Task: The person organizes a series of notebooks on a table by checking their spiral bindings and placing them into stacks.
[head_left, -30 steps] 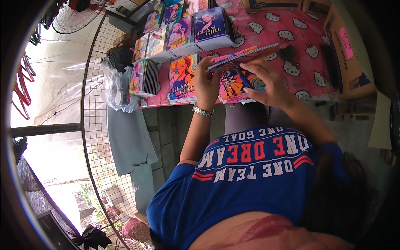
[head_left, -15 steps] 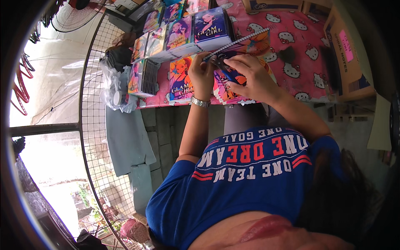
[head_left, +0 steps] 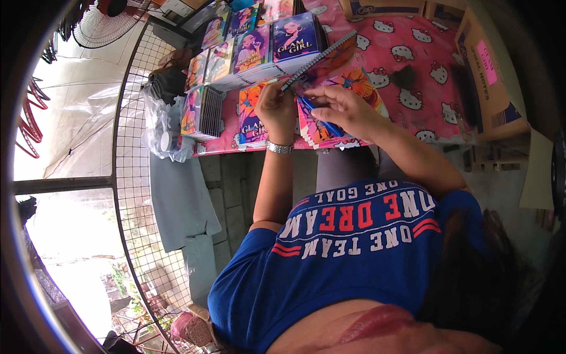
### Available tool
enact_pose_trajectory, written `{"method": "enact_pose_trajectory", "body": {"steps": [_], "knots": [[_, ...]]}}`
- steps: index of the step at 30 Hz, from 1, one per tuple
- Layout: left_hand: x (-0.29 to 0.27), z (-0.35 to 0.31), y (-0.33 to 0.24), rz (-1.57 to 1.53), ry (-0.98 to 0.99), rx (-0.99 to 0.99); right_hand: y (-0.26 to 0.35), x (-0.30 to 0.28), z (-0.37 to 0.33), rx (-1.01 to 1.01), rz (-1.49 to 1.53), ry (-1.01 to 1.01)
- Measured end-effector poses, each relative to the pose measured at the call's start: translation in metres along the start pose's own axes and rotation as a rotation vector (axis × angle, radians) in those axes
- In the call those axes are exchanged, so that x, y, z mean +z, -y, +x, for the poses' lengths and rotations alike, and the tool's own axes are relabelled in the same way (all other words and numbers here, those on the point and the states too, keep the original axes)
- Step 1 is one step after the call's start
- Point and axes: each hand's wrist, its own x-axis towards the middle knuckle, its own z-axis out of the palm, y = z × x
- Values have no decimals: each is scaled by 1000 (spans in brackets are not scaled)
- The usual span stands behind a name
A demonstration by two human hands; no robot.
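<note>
A spiral notebook (head_left: pixel 335 62) is held tilted above a pink-clothed table (head_left: pixel 430 97), the near end of its coil pinched in the left hand (head_left: pixel 277 112), while a blue-handled tool (head_left: pixel 324 120) is gripped by the curled right hand (head_left: pixel 349 110), its tip hard to make out near the coil. Should the tool slip, the wire could be bent or the cover scratched, since the notebook appears to be steadied at one end only; bright covers (head_left: pixel 362 85) beneath could also be nicked.
</note>
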Motion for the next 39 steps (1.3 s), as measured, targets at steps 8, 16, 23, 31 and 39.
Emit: {"method": "enact_pose_trajectory", "body": {"steps": [8, 16, 23, 31, 39], "knots": [[-76, 105, -53, 625, 258, 142, -4, -145, -53, -233, -1157, -518], [-55, 87, 153, 926, 757, -76, -77, -231, -102, -64, -1577, -412], [-134, 20, 162, 864, 643, -558, -4, -340, -116, 374, -1841, -1034], [-148, 16, 189, 641, 590, -562, -12, -396, -125, 546, -2168, -876], [37, 35, 77, 372, 720, -87, 23, -306, -64, 218, -1835, -964]]}}
